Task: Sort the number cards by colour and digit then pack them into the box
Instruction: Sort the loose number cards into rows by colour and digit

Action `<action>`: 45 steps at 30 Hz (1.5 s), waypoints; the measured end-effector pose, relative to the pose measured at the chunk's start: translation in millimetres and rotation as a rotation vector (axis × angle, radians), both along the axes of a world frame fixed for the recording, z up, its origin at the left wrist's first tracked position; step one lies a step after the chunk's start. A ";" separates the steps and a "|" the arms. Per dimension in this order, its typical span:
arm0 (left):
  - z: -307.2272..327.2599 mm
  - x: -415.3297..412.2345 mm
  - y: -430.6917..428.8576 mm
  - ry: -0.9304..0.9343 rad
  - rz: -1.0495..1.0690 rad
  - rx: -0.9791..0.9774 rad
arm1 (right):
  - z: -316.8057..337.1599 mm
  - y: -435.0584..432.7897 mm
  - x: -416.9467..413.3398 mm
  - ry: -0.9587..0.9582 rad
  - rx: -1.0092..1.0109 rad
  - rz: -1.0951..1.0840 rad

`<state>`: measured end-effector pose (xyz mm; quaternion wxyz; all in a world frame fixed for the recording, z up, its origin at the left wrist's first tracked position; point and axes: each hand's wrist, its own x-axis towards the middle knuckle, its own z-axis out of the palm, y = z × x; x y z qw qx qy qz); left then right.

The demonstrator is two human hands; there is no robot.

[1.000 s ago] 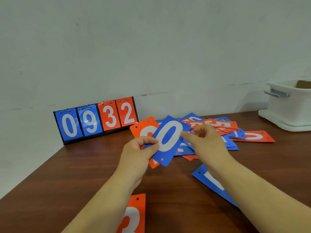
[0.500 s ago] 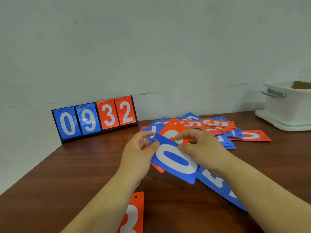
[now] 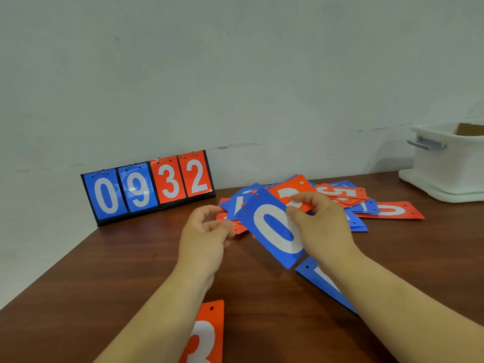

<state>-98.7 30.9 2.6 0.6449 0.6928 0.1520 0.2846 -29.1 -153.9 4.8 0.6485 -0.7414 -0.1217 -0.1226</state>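
Writing legible: score stand (image 3: 149,187), four flip panels reading 0 9 3 2, the first two blue and the last two red, all with white digits, hung on small wire rings.

Blue 0 card (image 3: 272,229): held tilted above the tabletop, punched holes along its upper edge. The right hand (image 3: 322,229) pinches its right edge, with the thumb on the card's face.

Red card (image 3: 290,192): just behind the blue 0 card, under the curled fingers (image 3: 306,200) of the same hand, its digit mostly hidden.

Left hand (image 3: 207,237): just left of the blue 0 card and apart from it, with loosely curled fingers gripping nothing.

Pile (image 3: 361,213): loose red and blue cards overlapping behind the hands. One red 5 card (image 3: 340,192) lies on top; the other digits are partly covered.

Blue card (image 3: 322,281): flat, partly under the right forearm, digit cut off.

Red 3 card (image 3: 207,334): flat at the near edge, partly under the left forearm.

Box (image 3: 450,163): white, open, at far right, well apart from the pile. It has a grey handle (image 3: 427,144) and sits on a white lid (image 3: 432,189).

Surface: dark wood-grain tabletop (image 3: 104,284).

Room: pale scuffed wall (image 3: 235,74), with the stand set against it.
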 end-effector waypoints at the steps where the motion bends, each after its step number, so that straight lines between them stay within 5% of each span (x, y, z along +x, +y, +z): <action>1: -0.6 0.1 -2.0 -0.003 -0.057 -0.037 | -0.5 0.6 -0.5 0.002 -0.002 -0.003; 5: -6.9 0.1 -11.1 0.033 -0.265 0.020 | -1.8 6.5 -4.4 0.001 -0.043 -0.003; 8: -12.4 3.2 -6.2 0.039 -0.154 0.159 | -2.6 7.5 -2.7 0.015 -0.017 -0.005; 14: -5.4 10.4 27.0 -0.035 0.108 -0.019 | 2.6 -2.3 1.8 0.010 0.032 -0.045; 20: 27.5 -1.6 62.2 -0.064 0.169 -0.054 | 11.2 -1.2 -12.1 0.011 -0.082 0.146; 28: 30.5 -56.3 157.3 0.262 0.234 0.286 | 27.1 43.1 -51.6 -0.100 -0.470 0.383; 36: -8.4 -91.1 231.2 0.670 0.087 0.717 | -5.0 116.9 -84.3 -0.058 -0.619 0.505; 41: -20.1 -99.4 223.7 0.788 0.306 1.109 | -21.3 122.3 -80.3 -0.125 -0.698 0.445; 45: -19.2 -108.3 199.8 0.927 0.042 1.160 | -24.5 121.9 -73.4 -0.128 -0.707 0.390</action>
